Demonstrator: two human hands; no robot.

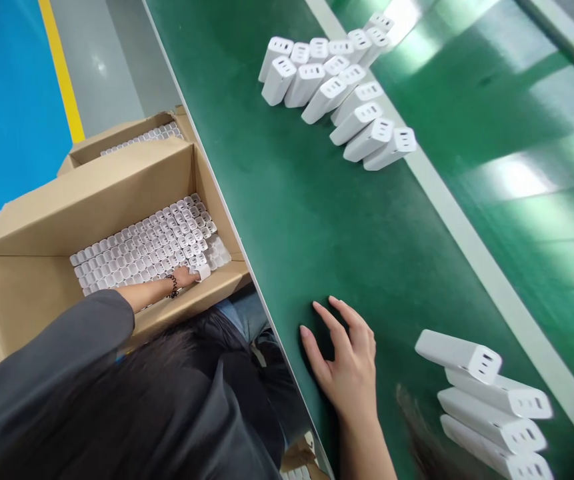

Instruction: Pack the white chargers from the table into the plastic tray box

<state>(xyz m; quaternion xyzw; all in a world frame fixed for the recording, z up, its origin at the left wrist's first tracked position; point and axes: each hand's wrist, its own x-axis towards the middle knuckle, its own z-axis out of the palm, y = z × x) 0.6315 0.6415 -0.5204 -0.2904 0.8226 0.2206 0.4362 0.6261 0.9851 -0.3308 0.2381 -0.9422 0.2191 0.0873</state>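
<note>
My left hand reaches down into an open cardboard box beside the table and is closed on one white charger at the near edge of the packed layer of white chargers. A dark beaded bracelet sits on that wrist. My right hand lies flat on the green belt, fingers spread, holding nothing. A short row of white chargers lies to its right near the bottom edge.
A cluster of several white chargers stands at the far end of the green belt. A second cardboard box with chargers sits behind the first. A white strip divides the belt. Blue floor with a yellow line lies at the left.
</note>
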